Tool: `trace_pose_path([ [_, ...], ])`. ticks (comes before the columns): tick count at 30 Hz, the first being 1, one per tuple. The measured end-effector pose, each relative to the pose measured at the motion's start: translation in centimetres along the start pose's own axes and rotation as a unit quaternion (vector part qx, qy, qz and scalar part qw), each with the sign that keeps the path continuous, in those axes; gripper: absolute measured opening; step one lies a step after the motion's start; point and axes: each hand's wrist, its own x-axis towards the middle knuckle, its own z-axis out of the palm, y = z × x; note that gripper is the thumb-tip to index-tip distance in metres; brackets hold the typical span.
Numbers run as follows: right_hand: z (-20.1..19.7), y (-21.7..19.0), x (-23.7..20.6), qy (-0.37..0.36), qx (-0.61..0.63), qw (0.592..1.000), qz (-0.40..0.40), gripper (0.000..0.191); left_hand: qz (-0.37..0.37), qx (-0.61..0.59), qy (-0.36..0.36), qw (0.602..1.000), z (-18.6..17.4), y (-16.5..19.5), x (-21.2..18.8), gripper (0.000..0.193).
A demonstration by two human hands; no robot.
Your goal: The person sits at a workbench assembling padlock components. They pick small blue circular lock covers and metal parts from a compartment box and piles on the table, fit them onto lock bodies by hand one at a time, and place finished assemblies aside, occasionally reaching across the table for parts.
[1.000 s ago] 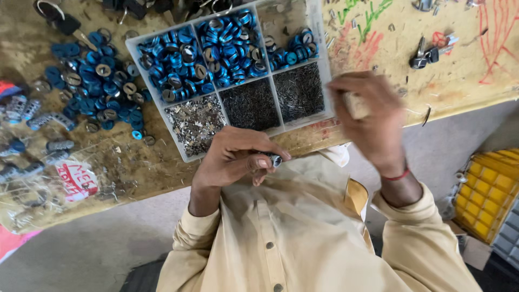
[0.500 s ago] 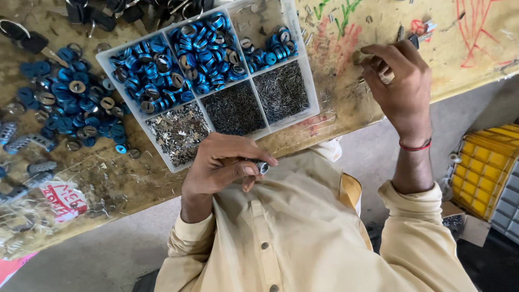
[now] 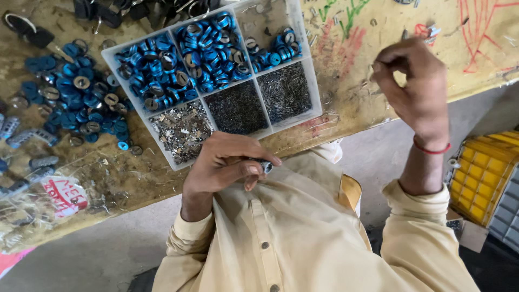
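- L hand [image 3: 224, 165]: fingers curled, pinching a small dark metal cylinder part [image 3: 266, 166] at the bench edge, just below the clear plastic divided tray [image 3: 316, 92].
- R hand [image 3: 413, 89]: raised over the scribbled wooden bench [image 3: 373, 65], fingertips pressed together; can't tell if sth tiny is held.
- Risk: part sits past the edge w/ a light grip — a slip likely drops it to the floor.
- Loose blue rings [image 3: 81, 105] near tray; a knock would scatter them.

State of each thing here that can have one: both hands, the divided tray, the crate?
left hand: closed on a small dark part
right hand: raised over the table, fingertips pinched
clear divided tray: lidless, compartments filled
yellow crate: on the floor, contents unclear
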Motion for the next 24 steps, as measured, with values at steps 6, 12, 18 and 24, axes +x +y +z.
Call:
trace_pose_path([
  [6,2.1,-8.0,-1.6,0.048,0.008,0.998,-0.046,0.016,-0.011,0.025,-0.033,0.999,0.1,1.2,0.1,0.017],
  [12,5.3,-10.9,-0.4,0.036,0.125,0.984,-0.12,0.014,-0.011,0.03,-0.036,0.999,1.4,1.6,-3.1,0.018],
  [18,8.7,-11.0,0.8,-0.078,0.116,0.986,-0.088,0.018,0.028,0.048,0.009,0.998,0.9,1.3,-6.3,0.017],
  [24,12.0,-11.9,1.7,-0.16,0.089,0.971,-0.151,0.019,0.018,0.055,0.023,0.998,0.5,1.7,-7.5,0.018],
])
